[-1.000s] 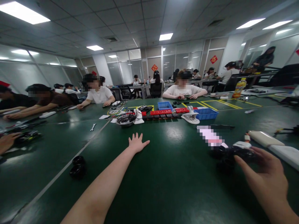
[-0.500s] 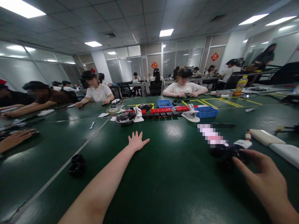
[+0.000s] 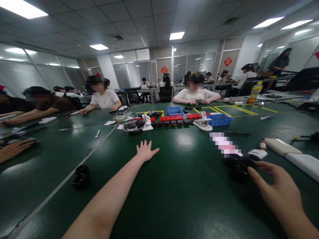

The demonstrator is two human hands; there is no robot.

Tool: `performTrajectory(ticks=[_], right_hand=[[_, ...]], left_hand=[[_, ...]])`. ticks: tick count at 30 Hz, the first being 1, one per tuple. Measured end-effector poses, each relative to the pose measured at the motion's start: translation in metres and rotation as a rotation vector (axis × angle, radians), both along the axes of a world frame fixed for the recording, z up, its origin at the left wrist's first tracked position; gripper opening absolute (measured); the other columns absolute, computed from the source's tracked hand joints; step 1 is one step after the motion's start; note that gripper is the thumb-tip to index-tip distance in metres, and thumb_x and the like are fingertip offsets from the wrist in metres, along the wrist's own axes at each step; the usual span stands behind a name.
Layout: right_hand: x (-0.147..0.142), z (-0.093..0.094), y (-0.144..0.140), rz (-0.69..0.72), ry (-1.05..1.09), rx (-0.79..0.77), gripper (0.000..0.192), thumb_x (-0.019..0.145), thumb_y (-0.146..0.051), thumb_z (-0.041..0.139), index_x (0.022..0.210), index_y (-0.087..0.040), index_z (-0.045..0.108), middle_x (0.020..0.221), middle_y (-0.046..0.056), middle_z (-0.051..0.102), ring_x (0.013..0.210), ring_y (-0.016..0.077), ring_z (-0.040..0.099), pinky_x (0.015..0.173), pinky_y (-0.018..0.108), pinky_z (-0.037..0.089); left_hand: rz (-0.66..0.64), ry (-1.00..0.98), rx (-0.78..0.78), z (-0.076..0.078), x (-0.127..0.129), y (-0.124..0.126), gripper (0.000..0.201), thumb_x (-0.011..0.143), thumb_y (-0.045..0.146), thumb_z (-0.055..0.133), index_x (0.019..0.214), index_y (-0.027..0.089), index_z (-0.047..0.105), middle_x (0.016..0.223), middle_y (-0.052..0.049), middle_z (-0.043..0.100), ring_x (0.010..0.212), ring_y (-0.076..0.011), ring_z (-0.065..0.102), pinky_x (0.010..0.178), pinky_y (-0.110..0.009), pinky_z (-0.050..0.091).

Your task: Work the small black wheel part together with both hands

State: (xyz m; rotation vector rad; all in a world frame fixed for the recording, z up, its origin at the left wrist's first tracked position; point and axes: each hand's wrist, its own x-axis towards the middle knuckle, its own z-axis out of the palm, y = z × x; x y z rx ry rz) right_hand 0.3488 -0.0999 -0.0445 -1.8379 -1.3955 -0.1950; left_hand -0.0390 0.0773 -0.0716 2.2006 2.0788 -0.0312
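My left hand point(image 3: 146, 151) lies flat on the green table point(image 3: 184, 192), fingers spread, with nothing in it. On the right, my right hand point(image 3: 279, 189) has its thumb and fingers closed on the near edge of a glossy black round part point(image 3: 241, 171). Another dark piece beside it blends in, so I cannot tell where one ends. Two similar black round parts point(image 3: 81, 181) sit together on the table, left of my left forearm.
Behind the hands stand a red and black power strip point(image 3: 174, 118), a white clamp stand point(image 3: 203, 122), a blue bin point(image 3: 220, 119) and a bowl of cables point(image 3: 133, 127). White devices point(image 3: 305, 162) lie at the right. A co-worker's hand point(image 3: 18, 149) rests at the left.
My right hand has shifted slightly left, and the black part it holds looks turned or moved a little left. My left hand stays in place.
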Motion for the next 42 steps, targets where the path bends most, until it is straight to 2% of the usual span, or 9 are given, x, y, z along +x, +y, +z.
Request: performTrajectory(ticks=[3, 9, 16, 20, 25, 31, 35, 39, 42], right_hand=[[-0.008, 0.005, -0.006, -0.036, -0.027, 0.06, 0.039, 0.073, -0.051, 0.041, 0.089, -0.017, 0.052, 0.086, 0.011, 0.054, 0.081, 0.027, 0.053, 0.063, 0.038, 0.043], [-0.042, 0.01, -0.004, 0.304, -0.253, 0.267, 0.033, 0.076, -0.04, 0.045, 0.099, -0.017, 0.045, 0.097, 0.011, 0.05, 0.094, 0.0255, 0.049, 0.08, 0.042, 0.041], [-0.126, 0.021, 0.011, 0.786, -0.294, 0.035, 0.034, 0.077, -0.025, 0.046, 0.11, -0.018, 0.044, 0.111, 0.011, 0.048, 0.105, 0.0225, 0.046, 0.088, 0.037, 0.041], [-0.186, 0.021, 0.035, 0.938, -0.285, -0.132, 0.029, 0.076, -0.021, 0.045, 0.104, -0.018, 0.05, 0.111, 0.01, 0.049, 0.104, 0.0209, 0.046, 0.089, 0.036, 0.04], [-0.228, -0.004, 0.071, 0.864, -0.309, -0.306, 0.035, 0.076, -0.026, 0.049, 0.107, -0.013, 0.052, 0.114, 0.012, 0.049, 0.108, 0.0232, 0.043, 0.095, 0.039, 0.033], [-0.227, -0.013, 0.079, 0.898, -0.334, -0.366, 0.038, 0.079, -0.032, 0.046, 0.112, -0.014, 0.051, 0.122, 0.012, 0.046, 0.116, 0.0232, 0.037, 0.1, 0.04, 0.027], [-0.223, -0.011, 0.078, 0.932, -0.333, -0.367, 0.037, 0.079, -0.032, 0.046, 0.111, -0.014, 0.052, 0.122, 0.012, 0.046, 0.116, 0.0233, 0.037, 0.1, 0.041, 0.027], [-0.22, -0.012, 0.079, 0.961, -0.332, -0.348, 0.037, 0.079, -0.032, 0.046, 0.112, -0.015, 0.052, 0.121, 0.012, 0.047, 0.116, 0.0233, 0.037, 0.1, 0.04, 0.028], [-0.22, -0.014, 0.08, 0.957, -0.338, -0.346, 0.038, 0.079, -0.032, 0.045, 0.112, -0.015, 0.052, 0.122, 0.011, 0.046, 0.116, 0.0239, 0.037, 0.1, 0.041, 0.028]], left_hand=[[-0.004, -0.006, 0.001, 0.001, 0.0, 0.0, 0.089, 0.066, 0.079, 0.012, 0.136, 0.023, 0.015, 0.143, -0.012, 0.012, 0.129, -0.0351, 0.008, 0.099, -0.055, 0.016], [0.003, -0.018, 0.006, 0.003, 0.0, -0.003, 0.091, 0.065, 0.08, 0.011, 0.136, 0.022, 0.016, 0.142, -0.013, 0.013, 0.129, -0.035, 0.008, 0.099, -0.055, 0.015], [0.019, -0.025, 0.025, 0.002, 0.002, -0.005, 0.089, 0.067, 0.078, 0.014, 0.135, 0.021, 0.018, 0.142, -0.013, 0.014, 0.129, -0.0351, 0.009, 0.099, -0.055, 0.014], [0.03, -0.036, 0.025, 0.002, 0.002, -0.006, 0.087, 0.068, 0.077, 0.017, 0.135, 0.021, 0.019, 0.143, -0.013, 0.012, 0.129, -0.035, 0.008, 0.1, -0.055, 0.014], [0.019, -0.053, 0.045, 0.002, 0.002, -0.006, 0.089, 0.067, 0.077, 0.018, 0.135, 0.019, 0.02, 0.142, -0.015, 0.015, 0.129, -0.0365, 0.009, 0.099, -0.056, 0.013], [0.037, -0.033, 0.022, 0.005, 0.006, -0.007, 0.086, 0.07, 0.074, 0.02, 0.135, 0.018, 0.019, 0.142, -0.014, 0.014, 0.129, -0.0361, 0.01, 0.099, -0.055, 0.015], [-0.035, 0.01, -0.096, 0.046, 0.005, -0.02, 0.084, 0.068, 0.072, 0.031, 0.13, 0.016, 0.032, 0.141, -0.014, 0.019, 0.128, -0.0347, 0.015, 0.099, -0.05, 0.02], [-0.049, -0.076, 0.231, 0.117, -0.021, -0.067, 0.068, 0.076, 0.068, 0.021, 0.122, 0.022, 0.042, 0.129, -0.005, 0.043, 0.118, -0.0255, 0.037, 0.099, -0.04, 0.025], [0.163, -0.031, 0.385, 0.147, -0.061, -0.118, 0.062, 0.079, 0.065, 0.019, 0.106, 0.023, 0.055, 0.11, -0.003, 0.057, 0.103, -0.0235, 0.05, 0.09, -0.035, 0.035]])
